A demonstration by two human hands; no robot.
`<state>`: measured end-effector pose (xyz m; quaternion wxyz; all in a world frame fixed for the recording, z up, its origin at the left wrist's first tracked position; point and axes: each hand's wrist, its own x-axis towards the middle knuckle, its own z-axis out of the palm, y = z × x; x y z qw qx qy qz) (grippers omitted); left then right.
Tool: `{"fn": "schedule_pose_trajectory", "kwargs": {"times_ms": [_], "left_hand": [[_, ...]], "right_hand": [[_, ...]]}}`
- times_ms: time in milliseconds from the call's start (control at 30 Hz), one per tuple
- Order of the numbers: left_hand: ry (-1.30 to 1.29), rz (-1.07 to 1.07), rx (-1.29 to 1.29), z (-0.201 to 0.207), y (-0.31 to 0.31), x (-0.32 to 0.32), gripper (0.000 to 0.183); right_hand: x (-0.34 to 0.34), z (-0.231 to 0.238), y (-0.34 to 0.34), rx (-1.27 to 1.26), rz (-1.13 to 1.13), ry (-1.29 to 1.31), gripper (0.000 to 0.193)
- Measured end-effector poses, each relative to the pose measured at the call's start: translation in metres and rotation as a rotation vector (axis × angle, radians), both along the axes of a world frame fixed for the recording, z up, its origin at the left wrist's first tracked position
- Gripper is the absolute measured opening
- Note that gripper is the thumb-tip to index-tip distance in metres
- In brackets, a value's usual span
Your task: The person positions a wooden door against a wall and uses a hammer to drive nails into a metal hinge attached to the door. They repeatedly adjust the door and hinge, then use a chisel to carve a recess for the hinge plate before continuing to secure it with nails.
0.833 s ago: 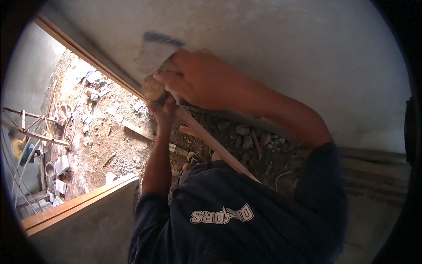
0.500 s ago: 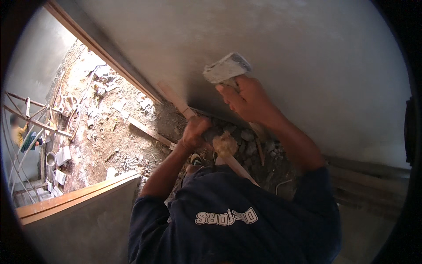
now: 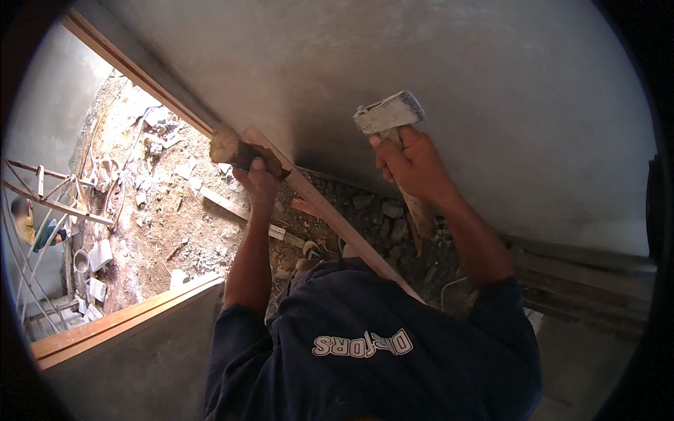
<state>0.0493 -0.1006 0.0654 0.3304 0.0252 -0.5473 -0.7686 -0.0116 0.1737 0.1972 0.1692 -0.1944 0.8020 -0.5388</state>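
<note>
In my right hand (image 3: 415, 163) is a hatchet (image 3: 390, 114), its grey head smeared whitish and raised in front of the plastered wall. Its wooden handle runs down below my fist. My left hand (image 3: 258, 174) is closed around a short, dark piece of wood (image 3: 226, 146) with a pale, rough end pointing up and left, beside the door frame. A long, pale wooden plank (image 3: 337, 221) slants from the frame's foot down towards my body, close to my left hand. The hatchet and the short piece are well apart.
A wooden frame (image 3: 144, 70) edges the opening on the left, with a lower wooden sill (image 3: 126, 321). Rubble (image 3: 382, 217) lies at the wall's foot. Outside, a person (image 3: 27, 223) is beside metal scaffolding (image 3: 60, 193), near a bucket (image 3: 81, 260). Another board (image 3: 232, 205) lies on the dirt.
My left hand has moved up and left, turning the short piece so its pale end points away from me. My right hand with the hatchet has shifted slightly right.
</note>
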Motion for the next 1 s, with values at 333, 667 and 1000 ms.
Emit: {"fn": "schedule_pose_trajectory", "kwargs": {"times_ms": [333,667,1000], "left_hand": [[0.033,0.054,-0.002,-0.004,-0.002,-0.015,0.048],[0.008,0.059,-0.026,-0.011,-0.003,-0.015,0.05],[-0.036,0.165,-0.205,-0.012,0.01,-0.012,0.048]], "right_hand": [[0.0,-0.015,-0.003,-0.013,0.027,0.028,0.039],[-0.002,-0.017,-0.006,0.008,0.046,0.063,0.038],[-0.001,0.001,-0.026,0.085,0.225,0.4,0.054]]}}
